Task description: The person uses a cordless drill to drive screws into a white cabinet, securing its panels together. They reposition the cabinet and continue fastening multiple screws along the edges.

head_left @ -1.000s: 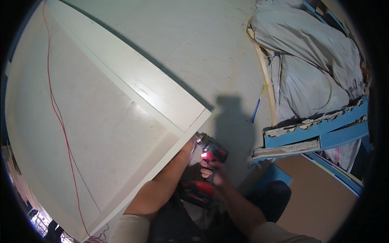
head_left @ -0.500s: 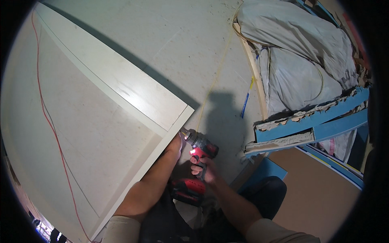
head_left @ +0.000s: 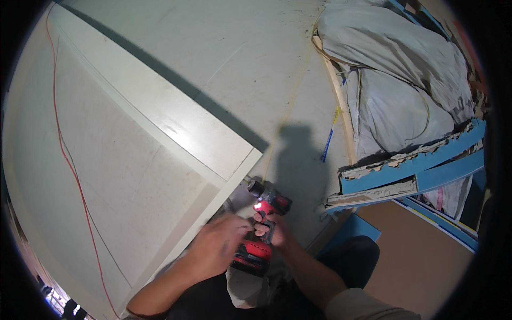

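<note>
Your left hand [head_left: 224, 237] has drawn back from the frame's corner to just beside the drill's grip; its fingers blur, so you can't tell whether they hold anything. Your right hand [head_left: 274, 228] grasps the red drill [head_left: 274, 201], nose just beside the white frame [head_left: 176, 120], probably leaving 1 hand aiming it.

The left grip [head_left: 221, 238] has been drawn back from beside the tip of the red drill [head_left: 274, 202], along the white frame's [head_left: 234, 143] near edge, away from its corner, toward the battery [head_left: 253, 257].
</note>
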Motion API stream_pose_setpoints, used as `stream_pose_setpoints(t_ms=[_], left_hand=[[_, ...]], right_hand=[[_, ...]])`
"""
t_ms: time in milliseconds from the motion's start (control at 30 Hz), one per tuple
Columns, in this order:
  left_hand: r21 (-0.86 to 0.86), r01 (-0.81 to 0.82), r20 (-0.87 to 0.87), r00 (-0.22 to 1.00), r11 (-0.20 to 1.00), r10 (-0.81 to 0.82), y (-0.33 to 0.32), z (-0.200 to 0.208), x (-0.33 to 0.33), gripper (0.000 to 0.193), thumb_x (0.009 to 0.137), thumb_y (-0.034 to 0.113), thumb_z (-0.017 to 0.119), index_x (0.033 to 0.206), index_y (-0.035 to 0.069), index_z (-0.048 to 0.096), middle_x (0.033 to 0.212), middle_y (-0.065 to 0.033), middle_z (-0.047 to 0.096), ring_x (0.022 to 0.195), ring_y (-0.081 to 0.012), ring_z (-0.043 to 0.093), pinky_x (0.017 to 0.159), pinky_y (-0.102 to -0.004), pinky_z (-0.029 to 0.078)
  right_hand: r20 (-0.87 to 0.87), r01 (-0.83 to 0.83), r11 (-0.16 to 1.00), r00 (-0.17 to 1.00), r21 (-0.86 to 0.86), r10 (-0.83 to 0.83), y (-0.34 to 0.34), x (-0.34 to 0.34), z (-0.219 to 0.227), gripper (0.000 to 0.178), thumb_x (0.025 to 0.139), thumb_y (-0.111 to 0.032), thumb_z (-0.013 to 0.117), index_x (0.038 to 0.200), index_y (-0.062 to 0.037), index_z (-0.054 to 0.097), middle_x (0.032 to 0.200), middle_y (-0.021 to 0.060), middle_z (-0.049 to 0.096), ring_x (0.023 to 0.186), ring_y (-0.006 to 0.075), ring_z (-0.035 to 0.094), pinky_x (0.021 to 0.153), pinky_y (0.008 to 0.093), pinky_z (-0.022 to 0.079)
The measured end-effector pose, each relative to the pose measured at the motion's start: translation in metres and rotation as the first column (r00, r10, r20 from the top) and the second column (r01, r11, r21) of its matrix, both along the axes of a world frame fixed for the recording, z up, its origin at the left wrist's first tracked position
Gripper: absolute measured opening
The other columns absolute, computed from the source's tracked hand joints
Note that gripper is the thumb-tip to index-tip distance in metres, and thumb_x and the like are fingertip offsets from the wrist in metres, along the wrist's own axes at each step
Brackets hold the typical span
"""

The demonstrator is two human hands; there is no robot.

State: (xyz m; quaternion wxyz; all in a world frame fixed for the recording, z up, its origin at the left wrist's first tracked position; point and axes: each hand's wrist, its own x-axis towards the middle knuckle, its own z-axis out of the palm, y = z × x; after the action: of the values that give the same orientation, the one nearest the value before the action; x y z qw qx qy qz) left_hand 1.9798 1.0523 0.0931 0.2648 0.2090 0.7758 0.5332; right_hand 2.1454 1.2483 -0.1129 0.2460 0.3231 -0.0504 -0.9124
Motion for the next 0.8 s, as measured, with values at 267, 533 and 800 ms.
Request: stream_pose_setpoints(t_ms=[267, 533, 800], left_hand=[[-0.466, -0.15, -0.105, 0.988, 0.872, 0.114, -0.053, -0.011, -0.014, 0.043, 0.075, 0.036, 0.077, 0.098, 0.002, 0.066, 0.076, -0.0148, 0.063, 0.06, -0.0298, 0.062, 0.059, -0.0368, 0.049], [-0.67, 0.058, -0.067, 0.988, 0.74, -0.137, -0.042, -0.016, -0.018, 0.043, 0.072, 0.024, 0.075, 0.106, 0.004, 0.059, 0.08, -0.0127, 0.064, 0.07, -0.0317, 0.066, 0.061, -0.0404, 0.052], [-0.649, -0.005, -0.167, 0.976, 0.761, -0.136, -0.039, -0.019, -0.014, 0.041, 0.071, 0.023, 0.075, 0.104, 0.003, 0.06, 0.081, -0.0108, 0.062, 0.07, -0.0278, 0.066, 0.06, -0.0374, 0.053]], right_hand=[[-0.013, -0.002, 0.999, 1.0, -0.054, 0.001, 0.0, -0.006, -0.002, 0.044, 0.085, -0.014, 0.061, 0.126, -0.0093, 0.046, 0.096, 0.004, 0.057, 0.061, 0.0114, 0.047, 0.065, 0.0306, 0.042], [-0.027, -0.043, 0.996, 0.999, -0.075, 0.041, 0.003, -0.007, 0.002, 0.036, 0.085, -0.013, 0.06, 0.119, -0.0092, 0.046, 0.103, 0.005, 0.057, 0.064, 0.0119, 0.048, 0.067, 0.0317, 0.044], [-0.007, -0.036, 0.999, 0.999, 0.005, 0.036, 0.003, -0.011, -0.001, 0.052, 0.086, -0.012, 0.059, 0.135, -0.0094, 0.043, 0.102, 0.0066, 0.059, 0.062, 0.0122, 0.046, 0.065, 0.0306, 0.04]])
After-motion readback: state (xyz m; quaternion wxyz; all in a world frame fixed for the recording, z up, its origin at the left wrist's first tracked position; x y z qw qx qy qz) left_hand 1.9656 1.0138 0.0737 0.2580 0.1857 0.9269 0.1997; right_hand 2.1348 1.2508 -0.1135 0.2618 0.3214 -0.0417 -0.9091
